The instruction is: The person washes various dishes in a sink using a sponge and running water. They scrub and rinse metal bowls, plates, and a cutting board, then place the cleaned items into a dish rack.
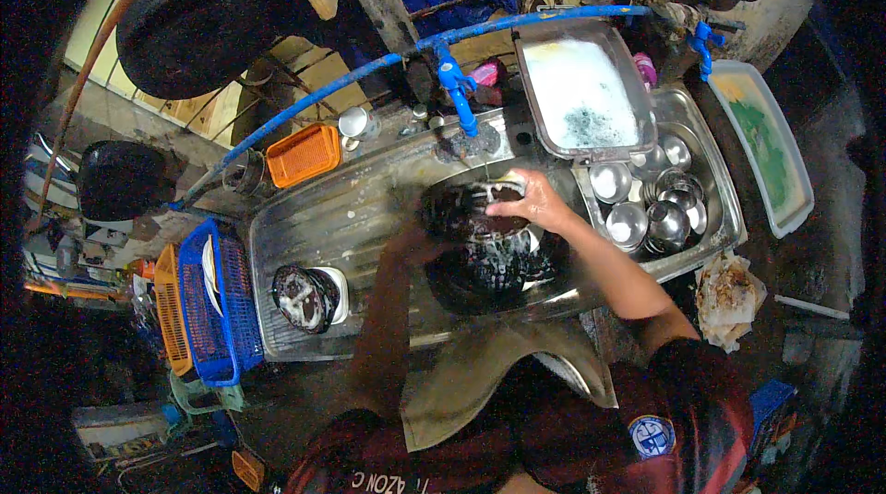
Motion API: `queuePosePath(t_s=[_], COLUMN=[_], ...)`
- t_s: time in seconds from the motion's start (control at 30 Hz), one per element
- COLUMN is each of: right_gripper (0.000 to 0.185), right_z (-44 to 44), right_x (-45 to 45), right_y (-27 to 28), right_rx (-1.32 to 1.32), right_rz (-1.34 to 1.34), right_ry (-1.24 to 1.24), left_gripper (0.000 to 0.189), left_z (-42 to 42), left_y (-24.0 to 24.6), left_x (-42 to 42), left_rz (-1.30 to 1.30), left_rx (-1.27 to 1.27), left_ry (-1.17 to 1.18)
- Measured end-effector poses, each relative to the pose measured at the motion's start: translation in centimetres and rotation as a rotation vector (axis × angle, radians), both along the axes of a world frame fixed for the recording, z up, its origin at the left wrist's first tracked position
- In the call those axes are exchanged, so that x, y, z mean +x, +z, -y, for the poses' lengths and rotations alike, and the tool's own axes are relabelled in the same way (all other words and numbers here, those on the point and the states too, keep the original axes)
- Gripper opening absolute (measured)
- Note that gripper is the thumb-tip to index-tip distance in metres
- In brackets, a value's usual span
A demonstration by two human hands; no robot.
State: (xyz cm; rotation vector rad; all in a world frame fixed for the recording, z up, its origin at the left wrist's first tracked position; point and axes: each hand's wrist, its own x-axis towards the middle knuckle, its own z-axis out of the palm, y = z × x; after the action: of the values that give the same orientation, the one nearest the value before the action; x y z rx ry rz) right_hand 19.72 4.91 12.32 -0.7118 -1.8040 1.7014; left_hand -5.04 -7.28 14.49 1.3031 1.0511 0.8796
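Note:
My right hand (529, 203) grips the upper rim of a dark, soapy bowl (460, 207), with something pale, perhaps a sponge, between fingers and rim. My left hand (422, 245) lies in shadow at the bowl's left side; its fingers are hard to make out. Beneath, more dark dishes with suds (502, 262) stand in the sink basin, just in front of the blue tap (458, 89). On the steel drainboard (311, 217) to the left, a sudsy dark bowl (304, 300) rests on a white dish (339, 293).
A tub of foamy water (581, 96) stands at the back right, behind metal bowls (626, 224) in the second basin. Farther right is a pale plastic container (765, 148). Blue (221, 307) and orange (172, 310) baskets stand left of the sink; a small orange basket (304, 155) sits behind it.

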Motion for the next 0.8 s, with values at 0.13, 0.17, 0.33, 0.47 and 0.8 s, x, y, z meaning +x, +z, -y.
queuePosePath(t_s=[0.13, 0.17, 0.33, 0.47, 0.8], right_gripper=[0.039, 0.040, 0.031, 0.027, 0.034], right_z=[-0.1, -0.6, -0.7, 1.8, -0.5], right_x=[-0.6, -0.2, 3.4, -1.6, -6.0], right_y=[-3.6, -6.5, -2.8, -2.6, -3.9], right_rx=[-0.005, -0.040, -0.271, 0.445, 0.526], right_rz=[0.126, 0.064, -0.026, 0.030, 0.478], right_ry=[-0.121, -0.212, -0.243, -0.230, -0.351], left_gripper=[0.064, 0.062, 0.056, 0.050, 0.055], left_z=[1.3, 1.4, 2.9, 0.8, 2.3], left_y=[-3.3, -3.9, -3.1, -9.7, -7.9], left_x=[0.4, 0.5, 0.6, 3.1, 6.1], left_rz=[0.623, 0.397, 0.319, -0.141, -0.326], left_rx=[-0.342, -0.232, -0.239, 0.054, 0.140], left_ry=[0.380, 0.404, 0.537, 0.438, 0.634])
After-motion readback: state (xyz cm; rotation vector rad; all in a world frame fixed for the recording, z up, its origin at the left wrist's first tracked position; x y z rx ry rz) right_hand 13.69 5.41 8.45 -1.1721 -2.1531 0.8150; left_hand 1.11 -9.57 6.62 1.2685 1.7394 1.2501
